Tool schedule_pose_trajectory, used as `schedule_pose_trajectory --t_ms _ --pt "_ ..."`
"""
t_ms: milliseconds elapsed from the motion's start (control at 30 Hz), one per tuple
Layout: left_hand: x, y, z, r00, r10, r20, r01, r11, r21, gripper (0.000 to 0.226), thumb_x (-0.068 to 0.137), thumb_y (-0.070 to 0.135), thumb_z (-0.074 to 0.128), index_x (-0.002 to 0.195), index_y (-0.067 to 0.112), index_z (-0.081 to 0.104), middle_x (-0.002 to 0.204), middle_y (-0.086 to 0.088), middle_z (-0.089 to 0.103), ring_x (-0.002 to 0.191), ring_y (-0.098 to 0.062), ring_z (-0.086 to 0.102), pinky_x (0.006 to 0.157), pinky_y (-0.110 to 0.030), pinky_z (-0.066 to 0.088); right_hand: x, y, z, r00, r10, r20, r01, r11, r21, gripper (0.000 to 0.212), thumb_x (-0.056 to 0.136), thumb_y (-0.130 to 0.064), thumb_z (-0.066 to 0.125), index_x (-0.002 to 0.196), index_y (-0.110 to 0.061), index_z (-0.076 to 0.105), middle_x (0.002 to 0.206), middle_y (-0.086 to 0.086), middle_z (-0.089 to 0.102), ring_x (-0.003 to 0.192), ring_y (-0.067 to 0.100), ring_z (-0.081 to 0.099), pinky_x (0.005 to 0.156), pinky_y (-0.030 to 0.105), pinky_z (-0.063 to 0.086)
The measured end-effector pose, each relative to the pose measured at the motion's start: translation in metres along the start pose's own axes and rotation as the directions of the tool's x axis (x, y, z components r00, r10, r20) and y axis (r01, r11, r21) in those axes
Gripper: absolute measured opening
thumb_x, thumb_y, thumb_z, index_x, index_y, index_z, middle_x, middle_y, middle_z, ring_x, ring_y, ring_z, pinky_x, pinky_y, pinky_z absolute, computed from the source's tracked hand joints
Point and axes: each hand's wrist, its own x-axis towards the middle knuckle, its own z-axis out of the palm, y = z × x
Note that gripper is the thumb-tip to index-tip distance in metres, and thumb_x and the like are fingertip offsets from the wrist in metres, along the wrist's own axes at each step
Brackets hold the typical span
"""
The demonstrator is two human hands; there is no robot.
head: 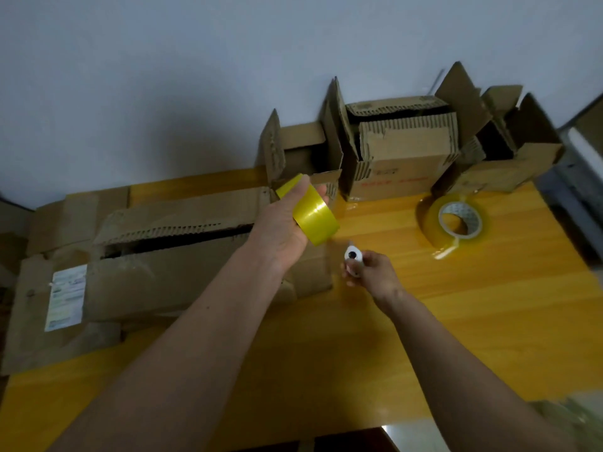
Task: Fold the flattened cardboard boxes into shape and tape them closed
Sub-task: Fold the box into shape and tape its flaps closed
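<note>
Glossy yellow-orange wood-grain table against a plain pale wall. Left hand grips a yellow tape roll above the long flattened box lying at table left. Right hand pinches a small white cutter. Folded open boxes line the wall; clear tape roll rests just before them.

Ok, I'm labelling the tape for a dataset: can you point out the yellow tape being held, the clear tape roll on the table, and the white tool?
yellow tape [314,214]: head view, on its shiny outer face.
clear tape roll [456,223]: head view, on its top side face.
white tool [352,256]: head view, on its end facing the camera.
</note>
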Motion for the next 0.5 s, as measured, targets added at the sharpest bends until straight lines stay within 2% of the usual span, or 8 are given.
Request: schedule_pose_trajectory --t_ms 33,100,200,300,367,433,500 --pt "-0.002 0.001 0.004 1.0 0.0 -0.011 -0.001 0.999 -0.054 0.009 0.091 0.019 0.064 0.097 0.012 0.06 0.084 -0.008 0.073 0.078 -0.018 0.07 0.076 -0.036 0.055 -0.011 -0.015 -0.002 0.999 -0.038 0.039 0.032 0.988 0.149 0.007 0.096 -0.004 0.051 0.097 -0.004 0.058 0.083 0.011 0.067 0.064 0.016 0.061 0.057 0.024 0.05" --pt "-0.006 0.004 0.012 0.999 0.029 -0.017 -0.031 0.992 -0.119 0.01 0.094 0.018 0.059 0.099 0.01 0.057 0.084 -0.009 0.069 0.079 -0.02 0.067 0.076 -0.037 0.053 -0.036 -0.045 -0.005 0.98 -0.172 0.102 0.128 0.931 0.343 0.009 0.098 -0.006 0.047 0.103 -0.006 0.054 0.078 0.006 0.068 0.062 0.014 0.062 0.055 0.024 0.051" --pt "-0.019 0.005 0.021 0.998 0.059 -0.006 -0.059 0.99 -0.129 0.009 0.093 0.014 0.06 0.101 0.01 0.057 0.083 -0.006 0.071 0.091 -0.021 0.066 0.086 -0.036 0.05 -0.074 -0.084 0.001 0.921 -0.349 0.172 0.25 0.869 0.428 0.014 0.101 -0.015 0.042 0.106 -0.008 0.053 0.074 0.005 0.06 0.063 0.016 0.054 0.058 0.028 0.048" --pt "-0.036 0.004 0.023 0.998 0.056 -0.012 -0.057 0.981 -0.185 0.017 0.089 0.008 0.064 0.105 0.009 0.058 0.093 -0.008 0.072 0.108 -0.025 0.062 0.1 -0.037 0.046 -0.103 -0.108 0.009 0.89 -0.443 0.109 0.375 0.846 0.378 0.035 0.102 -0.032 0.036 0.107 -0.005 0.058 0.073 0.005 0.053 0.063 0.016 0.05 0.06 0.033 0.045" --pt "-0.048 0.007 0.024 0.997 0.069 0.018 -0.062 0.963 -0.264 0.024 0.087 0.001 0.063 0.11 0.007 0.057 0.092 -0.01 0.074 0.103 -0.024 0.065 0.095 -0.039 0.05 -0.115 -0.12 0.012 0.861 -0.508 0.028 0.481 0.831 0.279 0.033 0.102 -0.03 0.036 0.111 -0.012 0.062 0.077 0.004 0.052 0.065 0.012 0.049 0.059 0.031 0.044" --pt "-0.056 0.009 0.024 0.994 0.089 0.063 -0.064 0.944 -0.324 0.023 0.088 -0.002 0.061 0.11 0.004 0.057 0.092 -0.011 0.075 0.094 -0.023 0.069 0.088 -0.039 0.053 -0.12 -0.125 0.017 0.816 -0.576 -0.042 0.577 0.809 0.111 0.027 0.102 -0.023 0.041 0.121 -0.023 0.059 0.094 0.005 0.053 0.067 0.008 0.051 0.061 0.025 0.046" --pt "-0.061 0.01 0.027 0.988 0.111 0.108 -0.067 0.937 -0.344 0.015 0.091 -0.001 0.057 0.106 0.001 0.059 0.092 -0.011 0.075 0.086 -0.022 0.072 0.085 -0.037 0.053 -0.124 -0.126 0.025 0.751 -0.652 -0.103 0.652 0.757 -0.039 0.026 0.099 -0.017 0.047 0.124 -0.021 0.055 0.107 0.006 0.051 0.074 0.008 0.053 0.068 0.022 0.047"
